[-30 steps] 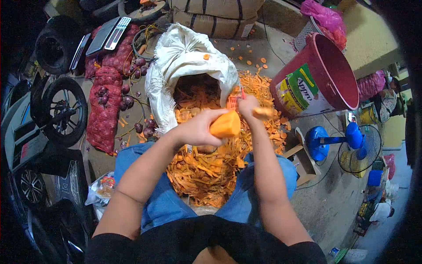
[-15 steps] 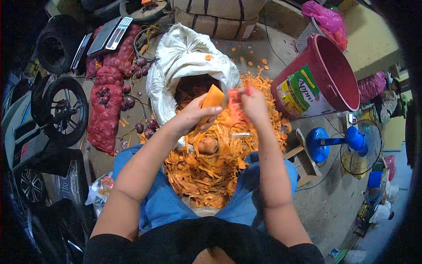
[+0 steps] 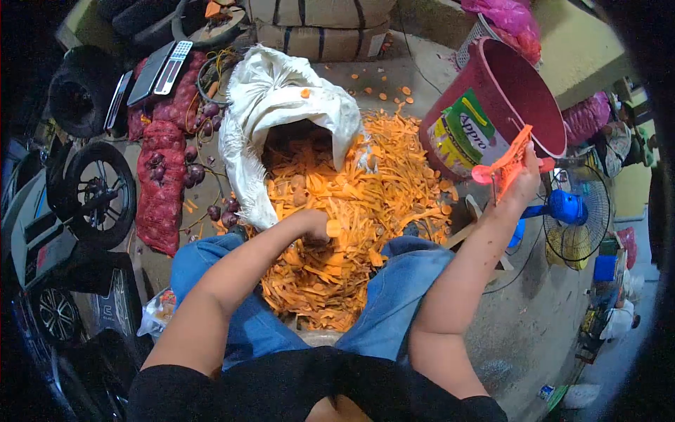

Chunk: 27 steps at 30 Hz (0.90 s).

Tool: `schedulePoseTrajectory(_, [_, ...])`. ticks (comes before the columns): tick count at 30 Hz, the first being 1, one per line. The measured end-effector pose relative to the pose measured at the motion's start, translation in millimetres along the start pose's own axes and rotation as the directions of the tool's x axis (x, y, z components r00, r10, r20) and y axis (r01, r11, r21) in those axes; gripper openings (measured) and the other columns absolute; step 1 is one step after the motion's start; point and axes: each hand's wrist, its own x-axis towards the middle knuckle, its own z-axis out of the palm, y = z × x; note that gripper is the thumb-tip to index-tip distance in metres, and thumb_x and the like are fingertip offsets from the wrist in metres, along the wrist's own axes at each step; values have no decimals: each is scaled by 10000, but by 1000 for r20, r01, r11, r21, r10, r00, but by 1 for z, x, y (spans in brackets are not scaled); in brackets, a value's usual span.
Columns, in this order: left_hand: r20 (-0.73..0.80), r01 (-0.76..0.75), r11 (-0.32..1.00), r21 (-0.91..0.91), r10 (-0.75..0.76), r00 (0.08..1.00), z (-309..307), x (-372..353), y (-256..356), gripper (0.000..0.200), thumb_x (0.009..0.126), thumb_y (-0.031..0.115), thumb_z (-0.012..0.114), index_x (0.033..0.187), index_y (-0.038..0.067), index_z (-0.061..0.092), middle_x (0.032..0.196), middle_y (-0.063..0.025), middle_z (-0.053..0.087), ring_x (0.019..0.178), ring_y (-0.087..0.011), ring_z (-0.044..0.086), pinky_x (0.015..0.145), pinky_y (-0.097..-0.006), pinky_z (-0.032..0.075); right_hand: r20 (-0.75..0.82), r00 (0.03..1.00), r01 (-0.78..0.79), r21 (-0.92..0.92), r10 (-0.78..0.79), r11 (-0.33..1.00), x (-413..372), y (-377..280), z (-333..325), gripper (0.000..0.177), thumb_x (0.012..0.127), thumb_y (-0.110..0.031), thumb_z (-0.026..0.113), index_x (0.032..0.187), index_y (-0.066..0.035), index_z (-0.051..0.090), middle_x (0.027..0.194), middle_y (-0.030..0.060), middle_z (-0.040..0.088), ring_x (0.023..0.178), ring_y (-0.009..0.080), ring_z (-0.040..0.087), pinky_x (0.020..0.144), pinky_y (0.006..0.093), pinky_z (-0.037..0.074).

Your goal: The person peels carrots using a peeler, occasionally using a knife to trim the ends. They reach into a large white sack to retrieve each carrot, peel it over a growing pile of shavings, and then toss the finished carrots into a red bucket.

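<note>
My left hand (image 3: 314, 226) reaches down into the heap of orange peelings (image 3: 351, 211) between my knees, fingers curled around a small orange piece (image 3: 333, 228). My right hand (image 3: 522, 184) is raised to the right, gripping an orange-red peeler (image 3: 508, 163) just in front of the big red bucket (image 3: 492, 112). A white sack (image 3: 281, 105) lies open behind the heap, with brownish roots showing in its mouth (image 3: 302, 144).
Red mesh bags of onions (image 3: 158, 176) and loose onions (image 3: 204, 172) lie at left beside wheels (image 3: 95, 193) and a scale (image 3: 160, 70). A blue fan (image 3: 573, 225) stands at right. Tied sacks (image 3: 316, 24) sit at the back. Another person (image 3: 619, 144) is at far right.
The large orange piece is gone from my left hand, which dropped into the peelings. My right hand swung with the peeler from the centre out to the bucket.
</note>
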Motion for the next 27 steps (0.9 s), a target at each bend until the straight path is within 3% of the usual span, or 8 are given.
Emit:
schedulePoseTrajectory(1, [246,85,990,113,-110,963,-34,-10,26,296,584,261,627,787,48,604,711,-110,585,673,-245,565,582,-354,444,-49,999,1,1,-1,1000,-1,-5,1,160,776,-198,494,804,-42,511,691,40,494,544,133,485,468,263,401])
schedulePoseTrajectory(6, [-481,-117,883,454,353,802,-170,6,134,291,650,230,573,910,106,536,778,-56,575,770,-209,559,600,-358,449,-12,1000,-20,183,22,983,0,-14,-13,172,810,-236,431,771,-76,481,598,32,462,443,139,422,361,270,317])
schedulePoseTrajectory(9, [-723,-245,686,685,600,-342,-256,-2,209,408,606,216,583,986,127,461,947,-88,469,869,-226,485,690,-339,427,-85,996,-13,248,35,969,15,-9,-20,174,817,-234,407,755,-85,470,561,25,436,423,142,385,352,261,294])
schedulePoseTrajectory(10, [-742,-290,693,660,542,-395,-275,-14,228,380,613,204,576,967,116,469,965,-93,456,875,-244,476,696,-338,426,-79,996,-16,274,39,962,15,-7,-21,176,816,-238,407,754,-86,471,555,27,430,419,140,375,352,257,291])
schedulePoseTrajectory(14, [-831,-502,683,530,535,-149,-293,-73,228,569,697,192,580,1170,47,298,1178,-169,350,1058,-262,374,904,-327,274,-79,993,-69,229,89,971,12,-1,-13,173,820,-233,386,796,-78,458,535,43,405,410,137,362,355,243,286])
schedulePoseTrajectory(16, [-792,-418,676,607,558,-249,-275,-44,190,312,642,161,534,946,103,491,907,-105,486,871,-247,472,742,-333,404,-39,995,-82,237,94,968,9,0,-10,173,820,-234,379,815,-78,454,506,34,363,399,130,344,356,236,283])
schedulePoseTrajectory(21, [-836,-229,973,14,137,532,-162,9,13,315,687,177,477,961,20,476,927,-160,494,924,-304,445,801,-349,359,63,989,-145,190,135,971,13,10,-19,175,808,-223,430,837,-61,490,691,29,495,539,133,483,446,255,400])
schedulePoseTrajectory(27, [-599,164,729,-664,-651,467,29,12,-174,193,694,177,456,759,22,551,730,-164,559,723,-314,530,647,-367,415,49,978,-206,122,202,971,9,25,-4,160,804,-226,439,798,-73,484,674,34,482,560,142,478,437,250,385])
